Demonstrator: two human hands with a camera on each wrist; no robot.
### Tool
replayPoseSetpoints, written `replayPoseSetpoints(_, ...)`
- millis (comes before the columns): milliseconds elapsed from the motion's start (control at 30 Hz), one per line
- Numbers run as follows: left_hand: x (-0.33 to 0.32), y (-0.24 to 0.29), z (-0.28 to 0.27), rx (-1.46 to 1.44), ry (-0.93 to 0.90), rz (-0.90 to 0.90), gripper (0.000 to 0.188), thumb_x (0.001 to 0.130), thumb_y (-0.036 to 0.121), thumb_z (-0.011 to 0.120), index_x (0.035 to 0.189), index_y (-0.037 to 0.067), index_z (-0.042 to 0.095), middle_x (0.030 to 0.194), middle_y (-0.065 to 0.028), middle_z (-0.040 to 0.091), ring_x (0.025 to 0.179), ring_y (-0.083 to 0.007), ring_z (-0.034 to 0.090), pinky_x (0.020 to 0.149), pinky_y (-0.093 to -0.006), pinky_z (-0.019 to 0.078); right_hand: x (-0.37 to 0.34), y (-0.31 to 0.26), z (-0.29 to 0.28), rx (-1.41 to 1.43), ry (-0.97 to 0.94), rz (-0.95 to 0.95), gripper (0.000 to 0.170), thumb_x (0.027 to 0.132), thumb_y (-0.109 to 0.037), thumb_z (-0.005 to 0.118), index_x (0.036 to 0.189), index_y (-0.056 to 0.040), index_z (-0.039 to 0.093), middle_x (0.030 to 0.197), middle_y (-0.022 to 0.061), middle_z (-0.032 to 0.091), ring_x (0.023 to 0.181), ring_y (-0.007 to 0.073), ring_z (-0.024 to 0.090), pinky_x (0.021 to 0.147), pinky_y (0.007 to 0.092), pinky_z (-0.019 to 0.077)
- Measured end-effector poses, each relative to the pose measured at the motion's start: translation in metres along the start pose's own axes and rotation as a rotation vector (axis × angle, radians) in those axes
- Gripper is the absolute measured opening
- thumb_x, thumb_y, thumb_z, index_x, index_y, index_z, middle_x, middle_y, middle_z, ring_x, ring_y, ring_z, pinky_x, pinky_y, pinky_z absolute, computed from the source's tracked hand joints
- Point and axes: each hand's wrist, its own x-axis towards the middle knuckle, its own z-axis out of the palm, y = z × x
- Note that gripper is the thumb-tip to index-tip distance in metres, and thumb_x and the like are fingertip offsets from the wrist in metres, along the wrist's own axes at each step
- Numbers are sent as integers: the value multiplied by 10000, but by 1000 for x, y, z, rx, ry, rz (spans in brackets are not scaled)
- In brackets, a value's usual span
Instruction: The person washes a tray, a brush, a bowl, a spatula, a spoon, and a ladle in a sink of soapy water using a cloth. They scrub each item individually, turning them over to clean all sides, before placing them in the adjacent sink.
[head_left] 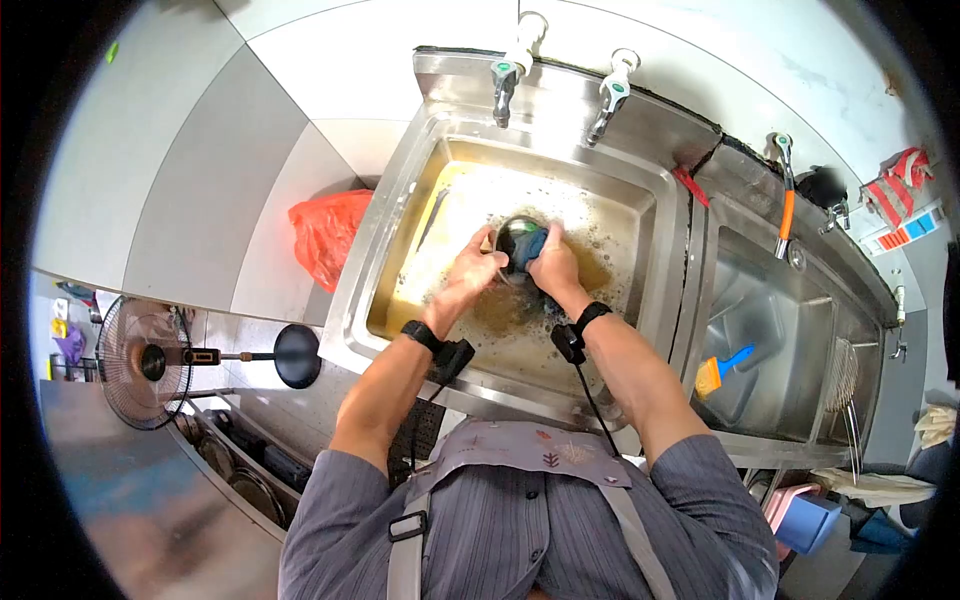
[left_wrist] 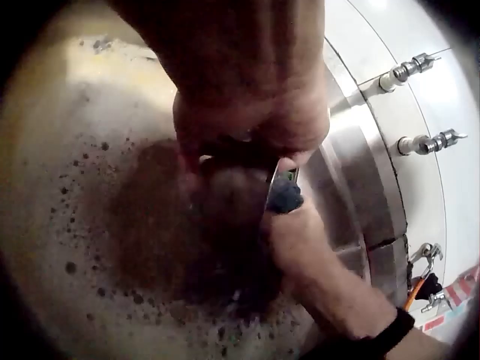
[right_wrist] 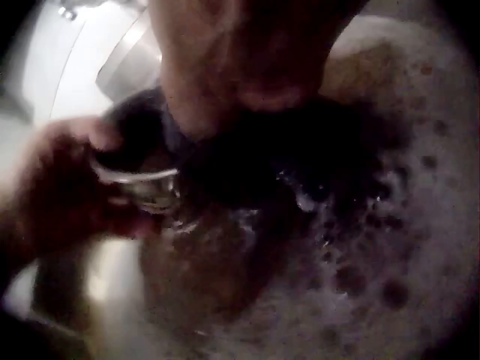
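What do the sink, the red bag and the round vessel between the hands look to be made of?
Sink: stainless steel, satin to shiny, going by its grey sheen and bright highlights.
Red bag: thin, slightly glossy plastic, judging by its crinkles.
Vessel: smooth and hard, probably metal, as its thin rim shines; blur and shadow leave glass possible.

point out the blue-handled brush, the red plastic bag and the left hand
blue-handled brush (head_left: 738, 358), head view, on its handle
red plastic bag (head_left: 325, 238), head view, on its side
left hand (head_left: 477, 268), head view, on its back
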Motion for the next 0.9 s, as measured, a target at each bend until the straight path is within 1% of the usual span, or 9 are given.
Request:
replayPoseSetpoints(67,12,-23,21,-8,225,269,969,778,245,721,1634,164,274,1314,-214,604,1082,-346,666,922,-454,562,2,-8,7,180,-45,198,967,842,-144,816,1564,56,204,1373,358,517,1106,463,653,855,550,573)
replayPoseSetpoints(100,26,-41,33,314,459,397,1005,771,312,732,1640,170,248,1354,-262,553,1122,-406,642,1002,-473,513,0,-11,12,360,-95,400,974,857,-159,810,1574,57,187,1416,347,498,1190,451,623,911,551,560)
replayPoseSetpoints(233,6,-30,38,339,439,300,995,759,290,705,1640,161,259,1430,-316,491,1164,-453,618,1034,-484,494,-10,-16,19,423,-294,583,1052,899,-248,787,1612,34,67,1477,323,463,1304,428,545,1018,519,534)
replayPoseSetpoints(267,10,-34,32,344,383,293,986,757,267,694,1640,158,266,1449,-318,496,1160,-461,621,1040,-484,491,-15,-13,26,330,-161,489,864,828,-242,829,1453,64,316,1288,296,617,1093,421,672,936,494,532)
replayPoseSetpoints(567,-16,20,-17,169,-154,97,920,792,142,659,1635,118,291,1396,-242,599,1022,-336,719,721,-383,641,-19,-10,-8,-220,16,-280,967,778,-100,793,1561,-15,232,1218,379,577,908,515,683,716,540,571)
replayPoseSetpoints(667,-30,26,-10,65,-25,94,951,785,229,700,1629,108,280,1469,-278,513,1160,-419,643,853,-442,621,-13,-12,-5,-34,-60,-114,953,822,-117,782,1573,11,209,1304,368,546,1004,497,675,792,545,570)
replayPoseSetpoints(733,-10,-10,13,237,190,253,961,779,260,709,1626,109,283,1438,-306,506,1155,-442,633,912,-458,585,-13,-26,-5,269,-221,381,961,844,-196,802,1557,51,207,1342,339,554,1137,451,648,902,529,559)
replayPoseSetpoints(800,0,-32,31,335,428,427,998,751,307,729,1624,120,283,1351,-354,494,1118,-496,614,1050,-498,483,-15,-25,8,316,-229,460,973,844,-237,814,1546,63,211,1362,332,550,1194,426,625,945,522,546)
replayPoseSetpoints(900,-6,-21,23,369,291,281,986,745,296,731,1619,130,307,1323,-365,511,1110,-496,617,1051,-487,482,-8,5,34,419,-272,412,1008,832,-312,839,1524,75,217,1371,342,551,1201,423,634,976,514,541)
